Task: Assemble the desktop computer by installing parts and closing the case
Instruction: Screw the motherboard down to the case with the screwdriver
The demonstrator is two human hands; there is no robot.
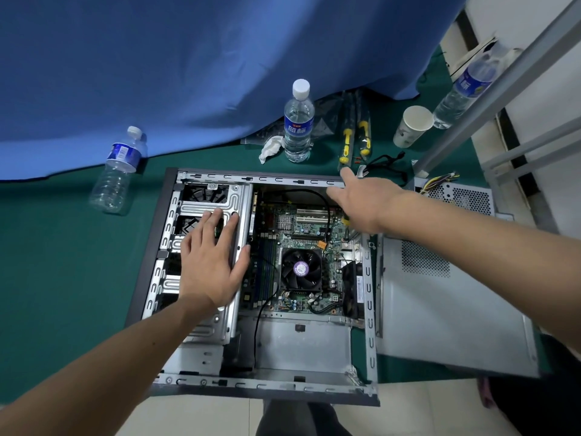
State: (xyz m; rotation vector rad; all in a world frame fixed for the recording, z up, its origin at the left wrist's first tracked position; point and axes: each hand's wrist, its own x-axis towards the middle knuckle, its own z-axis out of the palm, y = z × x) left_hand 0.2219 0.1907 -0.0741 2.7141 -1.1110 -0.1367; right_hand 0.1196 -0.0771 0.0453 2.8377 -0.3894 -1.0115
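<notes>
An open desktop case lies flat on a green table cover. Inside it I see the motherboard with a black CPU fan. My left hand rests flat, fingers straight, on the silver drive cage at the case's left. My right hand reaches over the case's far right corner with fingers extended and holds nothing. The grey side panel lies just right of the case. A power supply with coloured wires sits at the far right.
Two screwdrivers with yellow handles lie beyond the case. An upright water bottle and a crumpled tissue stand near them. Another bottle lies at the left. A paper cup, loose black cable and a metal frame crowd the right.
</notes>
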